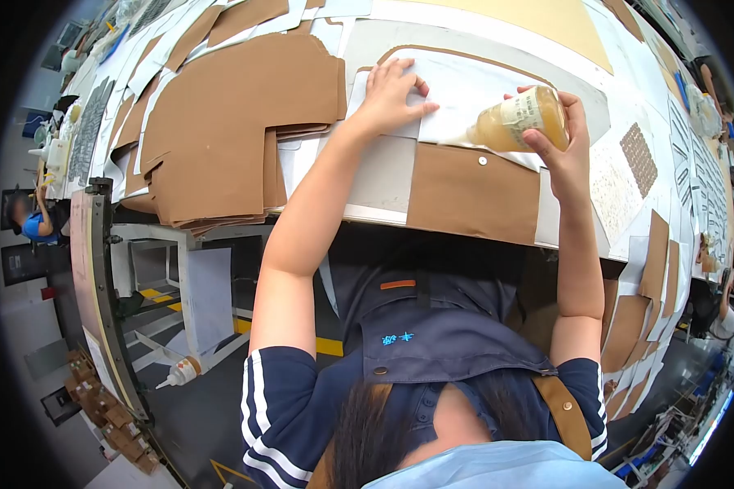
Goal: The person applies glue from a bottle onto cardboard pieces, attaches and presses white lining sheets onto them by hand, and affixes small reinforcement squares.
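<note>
In my right hand is a clear bottle of yellowish liquid with a printed label. It is tipped sideways, its nozzle pointing left at the lower edge of a white sheet. That sheet lies over a brown piece whose rim shows along the top. My left hand rests on the sheet's left part, fingers spread, holding nothing. Just below the nozzle, a brown flap with a small white round button reaches over the table's front edge.
A stack of large brown pieces lies left of my left arm. A speckled white piece with a brown textured patch is at the right. Another bottle hangs below the table at the left. Other people are in the background.
</note>
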A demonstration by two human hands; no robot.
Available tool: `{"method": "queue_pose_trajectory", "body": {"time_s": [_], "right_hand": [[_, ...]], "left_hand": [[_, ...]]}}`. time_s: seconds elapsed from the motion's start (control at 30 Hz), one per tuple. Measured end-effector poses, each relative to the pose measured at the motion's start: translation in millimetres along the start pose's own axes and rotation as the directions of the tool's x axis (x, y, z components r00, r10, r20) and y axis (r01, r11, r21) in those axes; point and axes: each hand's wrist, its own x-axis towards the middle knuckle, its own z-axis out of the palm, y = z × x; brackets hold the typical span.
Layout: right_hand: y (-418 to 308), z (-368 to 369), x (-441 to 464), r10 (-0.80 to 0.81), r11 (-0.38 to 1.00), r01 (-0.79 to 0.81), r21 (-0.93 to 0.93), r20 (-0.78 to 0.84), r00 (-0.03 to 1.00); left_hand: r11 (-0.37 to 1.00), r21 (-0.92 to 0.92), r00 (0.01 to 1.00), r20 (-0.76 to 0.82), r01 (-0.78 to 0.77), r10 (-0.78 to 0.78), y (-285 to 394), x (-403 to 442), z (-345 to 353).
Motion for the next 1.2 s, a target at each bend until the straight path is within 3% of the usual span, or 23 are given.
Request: {"method": "queue_pose_trajectory", "body": {"time_s": [0.03, 0.13, 0.23, 0.43, 0.63, 0.83, 1.2], "right_hand": [[0.7, 2.8, -1.0, -0.046, 0.997, 0.044, -0.066, -0.029, 0.999], [3.7, -5.3, -3.5, 0.093, 0.986, -0.079, 0.145, -0.096, 0.991], [0.1, -12.4, -6.1, 0.084, 0.992, -0.065, 0.108, -0.178, 0.980], [3.4, -5.9, -12.2, 0.120, 0.985, -0.095, 0.141, -0.179, 0.976], [11.1, 13.9, -11.3, 0.115, 0.987, -0.100, 0.125, -0.123, 0.986], [18.5, 22.6, -7.0, 0.107, 0.992, -0.098, 0.084, -0.112, 0.988], [22.8, 26.1, -5.0, 0.098, 0.994, -0.092, 0.064, -0.101, 0.990]], "left_hand": [[1.000, 0.018, 0.997, 0.074, -0.008, 0.006, -0.8, -0.9, -4.1], [1.000, 0.016, 0.960, 0.280, 0.011, -0.015, -3.2, -17.1, -20.5], [0.994, 0.106, 0.922, 0.388, -0.019, -0.024, 6.4, -20.0, -31.6], [0.996, 0.090, 0.916, 0.401, -0.022, -0.016, 0.2, -17.6, -30.6], [0.994, -0.081, 0.921, 0.388, 0.067, -0.031, -2.1, -18.2, -37.0], [0.997, 0.062, 0.953, 0.297, 0.039, -0.056, 0.4, -14.8, -19.5], [0.997, 0.053, 0.953, 0.297, 0.049, -0.062, 3.1, -16.0, -22.1]]}}
